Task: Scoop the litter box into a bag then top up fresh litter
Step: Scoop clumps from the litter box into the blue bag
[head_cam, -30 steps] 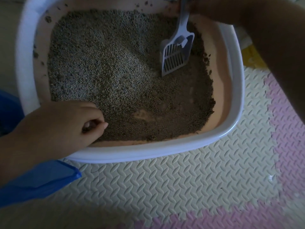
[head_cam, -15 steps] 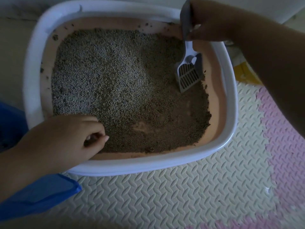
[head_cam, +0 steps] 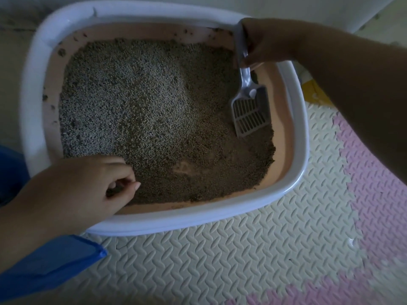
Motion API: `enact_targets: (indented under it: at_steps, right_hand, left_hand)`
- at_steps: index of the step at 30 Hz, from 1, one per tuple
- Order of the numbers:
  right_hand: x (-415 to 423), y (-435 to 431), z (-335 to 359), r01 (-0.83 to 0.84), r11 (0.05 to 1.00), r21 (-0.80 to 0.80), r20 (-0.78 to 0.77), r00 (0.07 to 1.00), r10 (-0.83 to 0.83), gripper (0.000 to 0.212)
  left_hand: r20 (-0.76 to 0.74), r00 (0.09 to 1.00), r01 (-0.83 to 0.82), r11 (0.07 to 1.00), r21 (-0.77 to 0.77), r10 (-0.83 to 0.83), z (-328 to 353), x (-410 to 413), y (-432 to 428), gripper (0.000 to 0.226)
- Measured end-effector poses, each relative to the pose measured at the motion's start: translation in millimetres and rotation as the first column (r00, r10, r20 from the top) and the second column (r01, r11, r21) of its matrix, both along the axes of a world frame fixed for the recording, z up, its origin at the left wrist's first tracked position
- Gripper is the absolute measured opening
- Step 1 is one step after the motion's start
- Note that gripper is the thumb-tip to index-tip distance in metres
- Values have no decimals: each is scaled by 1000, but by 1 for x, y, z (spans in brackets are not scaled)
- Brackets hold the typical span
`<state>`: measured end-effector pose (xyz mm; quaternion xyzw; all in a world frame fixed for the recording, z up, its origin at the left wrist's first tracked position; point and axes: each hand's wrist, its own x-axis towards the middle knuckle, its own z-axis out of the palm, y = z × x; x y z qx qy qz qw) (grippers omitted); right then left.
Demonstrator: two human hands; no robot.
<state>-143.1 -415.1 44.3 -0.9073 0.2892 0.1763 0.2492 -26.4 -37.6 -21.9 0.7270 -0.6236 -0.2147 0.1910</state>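
A white-rimmed litter box (head_cam: pixel 198 221) with a pink inner wall holds grey-brown litter (head_cam: pixel 136 111), paler on the left and darker on the right. My right hand (head_cam: pixel 264 42) grips the handle of a grey slotted scoop (head_cam: pixel 251 113) at the far right corner. The scoop's blade points down onto the litter beside the right wall. My left hand (head_cam: pixel 81 190) lies over the near left rim with its fingers curled. A dark bit of litter shows pinched between its thumb and fingers. A blue bag (head_cam: pixel 50 260) lies under my left forearm.
The box stands on a cream foam mat (head_cam: pixel 220 260) with pink tiles (head_cam: pixel 374 172) to the right. A yellow object (head_cam: pixel 315 93) peeks out behind the box's right rim. A pale wall (head_cam: pixel 286 7) runs along the back.
My right hand has carried the scoop from the middle of the far side to the right wall. My left hand has stayed on the near left rim.
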Motion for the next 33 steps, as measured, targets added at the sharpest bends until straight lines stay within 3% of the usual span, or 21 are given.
enact_targets:
  at_steps: [7, 14, 22, 27, 33]
  right_hand:
    - [-24, 17, 0, 147, 983, 112, 4, 989, -148, 39]
    - [-59, 29, -8, 129, 991, 22, 31, 991, -129, 46]
    - [-75, 39, -15, 311, 940, 137, -17, 950, -312, 37]
    - [-70, 55, -23, 515, 817, 260, -16, 848, -529, 58]
    - [-78, 56, -37, 682, 662, 311, -58, 709, -703, 48]
  left_hand:
    - [-98, 995, 7, 1000, 5, -7, -11, 4, 4, 35]
    - [-110, 994, 21, 1000, -4, -21, -11, 1, 0, 35]
    - [-142, 990, 6, 999, -47, -12, -12, 2, 0, 38]
    - [-164, 986, 16, 999, -48, -24, -14, 4, 1, 41]
    - [-119, 992, 28, 997, -66, -36, -9, 2, 1, 40]
